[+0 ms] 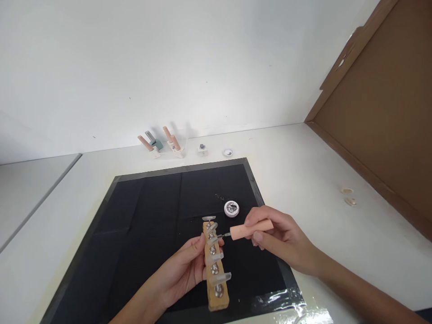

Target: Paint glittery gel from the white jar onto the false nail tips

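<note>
My left hand [187, 265] grips a wooden nail tip stand [212, 294] around its middle. Several clear false nail tips [221, 278] sit along it on round silver metal mounts. Between the fingers of my right hand [281, 234] is a nail polish brush [240, 231] with a peach handle. Its bristle end points left and meets or nearly meets one of the middle nail tips; contact is hard to make out. Beyond the stand, a small round pot [231, 209] with silvery contents rests on the black cloth [151, 225].
Along the back of the white table stand several polish bottles [177, 146] with peach or grey handles, a small clear jar [202, 149] and a round lid [228, 153]. Two small beige pieces [349, 197] lie at right, near a brown cardboard panel [381, 112]. Tape borders the cloth.
</note>
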The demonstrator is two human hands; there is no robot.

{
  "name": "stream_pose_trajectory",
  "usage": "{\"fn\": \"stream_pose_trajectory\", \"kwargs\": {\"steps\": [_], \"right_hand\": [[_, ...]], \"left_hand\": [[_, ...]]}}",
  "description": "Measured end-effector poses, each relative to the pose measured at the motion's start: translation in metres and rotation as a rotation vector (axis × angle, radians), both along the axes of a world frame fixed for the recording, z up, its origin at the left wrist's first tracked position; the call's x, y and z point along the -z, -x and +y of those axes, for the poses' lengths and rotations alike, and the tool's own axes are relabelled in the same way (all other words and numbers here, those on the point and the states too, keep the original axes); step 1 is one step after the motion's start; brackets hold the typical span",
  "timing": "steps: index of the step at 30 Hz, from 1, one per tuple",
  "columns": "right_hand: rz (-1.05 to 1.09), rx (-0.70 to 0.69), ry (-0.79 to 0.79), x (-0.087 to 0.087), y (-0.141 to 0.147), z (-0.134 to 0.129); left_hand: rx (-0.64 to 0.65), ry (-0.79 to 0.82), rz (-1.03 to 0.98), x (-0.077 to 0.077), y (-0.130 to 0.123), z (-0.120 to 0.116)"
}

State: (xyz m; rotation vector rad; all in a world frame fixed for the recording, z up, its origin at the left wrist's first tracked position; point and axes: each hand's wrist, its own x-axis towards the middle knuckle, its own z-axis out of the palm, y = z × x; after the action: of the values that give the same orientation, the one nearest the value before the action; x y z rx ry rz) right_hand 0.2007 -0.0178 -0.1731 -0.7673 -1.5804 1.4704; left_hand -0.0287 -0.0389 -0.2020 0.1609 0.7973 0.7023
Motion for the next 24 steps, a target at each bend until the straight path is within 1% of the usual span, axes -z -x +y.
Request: {"fn": "stream_pose_trajectory", "kwargs": {"steps": [4,7,10,14,19,24], "right_hand": [[0.064,0.002,-0.159,0.002,0.003,0.001],[0.047,0.032,-0.245,0.003,0.005,0.000],[0.008,0.050,-0.291,0.003,0.007,-0.003],[-0.020,0.043,-0.338,0.003,0.009,-0.005],[-0.112,0.051,-0.464,0.001,0.009,-0.004],[-0.146,0.057,-0.492,-0.002,0.008,-0.004]], "left_hand": [[-0.006,0.017,-0.006,-0.001,-0.001,-0.002],[-0.006,0.043,0.002,0.002,-0.001,-0.004],[0.016,0.055,0.018,0.004,-0.001,-0.006],[0.025,0.028,0.030,0.004,-0.001,-0.003],[0.049,-0.007,0.021,0.004,-0.002,-0.002],[0.079,-0.060,-0.005,0.009,-0.001,-0.003]]}}
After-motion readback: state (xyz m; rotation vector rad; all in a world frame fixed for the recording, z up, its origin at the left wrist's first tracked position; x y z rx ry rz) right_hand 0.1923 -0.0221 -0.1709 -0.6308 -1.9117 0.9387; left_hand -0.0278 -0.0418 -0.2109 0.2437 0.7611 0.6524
